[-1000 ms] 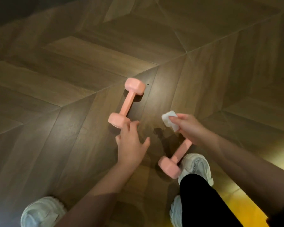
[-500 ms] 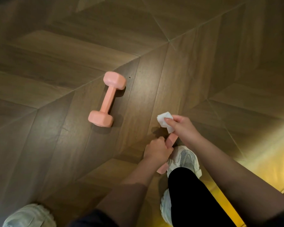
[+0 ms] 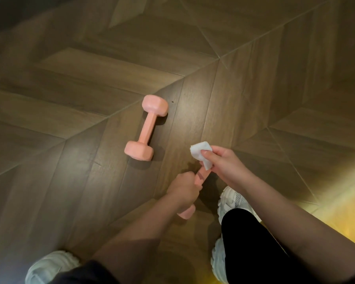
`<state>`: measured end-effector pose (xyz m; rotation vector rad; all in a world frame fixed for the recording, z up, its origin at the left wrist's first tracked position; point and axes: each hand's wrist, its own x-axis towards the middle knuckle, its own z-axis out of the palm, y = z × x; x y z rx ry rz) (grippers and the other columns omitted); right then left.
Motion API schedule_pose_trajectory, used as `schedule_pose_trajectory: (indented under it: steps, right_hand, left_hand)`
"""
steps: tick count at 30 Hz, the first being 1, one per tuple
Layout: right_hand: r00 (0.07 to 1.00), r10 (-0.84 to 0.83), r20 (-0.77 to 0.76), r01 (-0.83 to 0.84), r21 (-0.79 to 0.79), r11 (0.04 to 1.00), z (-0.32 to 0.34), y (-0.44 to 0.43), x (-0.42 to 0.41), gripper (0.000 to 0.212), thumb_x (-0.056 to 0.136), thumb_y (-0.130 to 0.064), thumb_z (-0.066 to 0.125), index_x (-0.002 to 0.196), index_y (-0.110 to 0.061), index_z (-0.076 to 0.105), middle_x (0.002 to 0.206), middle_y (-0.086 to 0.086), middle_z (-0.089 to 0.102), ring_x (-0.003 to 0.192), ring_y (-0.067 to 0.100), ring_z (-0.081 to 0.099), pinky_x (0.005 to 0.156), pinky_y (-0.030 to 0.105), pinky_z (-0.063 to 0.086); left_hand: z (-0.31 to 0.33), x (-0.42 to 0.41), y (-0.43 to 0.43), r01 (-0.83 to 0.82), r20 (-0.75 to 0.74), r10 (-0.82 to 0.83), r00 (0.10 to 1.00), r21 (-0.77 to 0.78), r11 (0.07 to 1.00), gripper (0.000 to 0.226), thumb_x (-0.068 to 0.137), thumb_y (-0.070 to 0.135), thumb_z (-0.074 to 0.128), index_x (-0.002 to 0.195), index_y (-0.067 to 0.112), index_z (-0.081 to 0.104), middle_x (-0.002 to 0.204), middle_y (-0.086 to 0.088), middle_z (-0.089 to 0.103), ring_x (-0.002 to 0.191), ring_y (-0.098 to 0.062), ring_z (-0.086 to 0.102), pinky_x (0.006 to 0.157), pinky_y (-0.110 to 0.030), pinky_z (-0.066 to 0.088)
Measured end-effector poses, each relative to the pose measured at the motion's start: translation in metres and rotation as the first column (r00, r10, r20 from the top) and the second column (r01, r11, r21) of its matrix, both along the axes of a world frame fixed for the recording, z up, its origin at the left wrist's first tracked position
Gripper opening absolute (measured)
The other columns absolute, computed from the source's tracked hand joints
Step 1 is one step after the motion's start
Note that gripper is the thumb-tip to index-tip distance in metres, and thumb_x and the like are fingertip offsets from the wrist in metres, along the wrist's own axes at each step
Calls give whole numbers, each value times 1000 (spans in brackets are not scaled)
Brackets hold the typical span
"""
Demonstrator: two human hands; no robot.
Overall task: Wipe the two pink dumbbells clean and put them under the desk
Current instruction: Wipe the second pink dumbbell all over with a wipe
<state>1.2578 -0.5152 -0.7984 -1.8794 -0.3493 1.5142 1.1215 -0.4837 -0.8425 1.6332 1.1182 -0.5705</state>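
Note:
One pink dumbbell (image 3: pixel 146 127) lies on the wooden floor, left of centre, untouched. My left hand (image 3: pixel 183 189) is wrapped around the handle of the second pink dumbbell (image 3: pixel 200 177), whose lower end (image 3: pixel 187 213) pokes out below my fist; its upper end is hidden behind my right hand. My right hand (image 3: pixel 223 162) pinches a folded white wipe (image 3: pixel 201 153) against that upper end.
The floor (image 3: pixel 90 78) is dark chevron wood planking. My white shoes (image 3: pixel 233 203) (image 3: pixel 49 267) stand at the bottom, with a black trouser leg (image 3: pixel 254 249) beside the held dumbbell. Yellow light falls on the floor at the right edge (image 3: pixel 346 218).
My left hand left the far dumbbell and closed around the near dumbbell's handle. The right hand has kept the wipe at that dumbbell's top end.

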Motion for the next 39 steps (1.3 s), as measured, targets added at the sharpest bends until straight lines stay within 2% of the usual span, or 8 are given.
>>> schedule_pose_trajectory:
  steps: [6, 13, 20, 23, 25, 29, 32, 39]
  right_hand:
    - [986, 115, -117, -90, 202, 975, 83, 31, -36, 17, 100, -11, 52, 102, -16, 68, 119, 31, 63, 111, 43, 63, 103, 51, 45]
    - [943, 316, 107, -331, 410, 850, 235, 42, -67, 18, 99, -8, 53, 101, -9, 70, 101, 17, 67, 91, 21, 64, 92, 37, 51]
    - [908, 187, 376, -364, 483, 796, 345, 13, -101, 17, 96, -21, 61, 87, -23, 76, 99, 10, 73, 95, 28, 69, 91, 39, 55]
    - [900, 110, 422, -342, 527, 778, 361, -3, -129, 24, 96, -18, 57, 88, 1, 70, 73, 6, 52, 65, 12, 46, 56, 15, 39]
    - [900, 62, 431, -322, 564, 761, 359, -8, -148, 33, 95, -17, 57, 81, 13, 57, 69, 6, 39, 59, 10, 34, 47, 17, 27]
    - [895, 73, 440, -334, 552, 764, 342, -4, -168, 30, 86, -20, 57, 57, -14, 53, 67, -1, 45, 64, 15, 42, 56, 25, 31]
    - [870, 123, 477, -388, 509, 769, 327, 0, -170, 38, 91, -12, 57, 55, -24, 52, 73, -8, 52, 65, 7, 45, 58, 20, 33]
    - [883, 5, 469, -338, 629, 700, 337, 13, -172, 22, 91, -10, 59, 92, -26, 73, 68, -11, 67, 63, 10, 57, 62, 37, 47]
  left_hand:
    - [82, -66, 49, 99, 14, -104, 994, 208, 973, 13, 94, 30, 59, 99, 19, 57, 98, -2, 62, 91, -20, 61, 77, -33, 50]
    - [237, -135, 66, 177, -37, -178, 983, 408, 896, 15, 92, 33, 61, 96, 19, 60, 100, -7, 66, 99, -30, 62, 70, -29, 37]
    - [353, -197, 24, -130, 101, 101, 990, 345, 930, 17, 92, 19, 60, 104, 12, 51, 95, -9, 66, 84, -24, 71, 75, -38, 57]
    - [371, -215, 2, -214, 139, 178, 974, 311, 926, 18, 88, 13, 60, 94, 14, 43, 90, -9, 61, 74, -23, 69, 68, -37, 56]
    - [372, -223, -11, -248, 127, 218, 968, 320, 914, 22, 82, 14, 62, 86, 16, 40, 85, -7, 61, 69, -19, 68, 63, -33, 53]
    - [354, -225, -31, -410, 231, 355, 906, 269, 872, 27, 64, 24, 60, 85, 20, 44, 81, -6, 62, 74, -23, 68, 67, -38, 56]
    - [339, -215, -31, -569, 355, 485, 799, 186, 801, 12, 77, 18, 63, 81, 20, 52, 67, -3, 62, 52, -13, 61, 53, -28, 52]
    - [350, -196, -6, -711, 525, 523, 672, 256, 656, 19, 79, 12, 64, 65, 21, 54, 42, 12, 52, 48, -11, 50, 53, -27, 42]
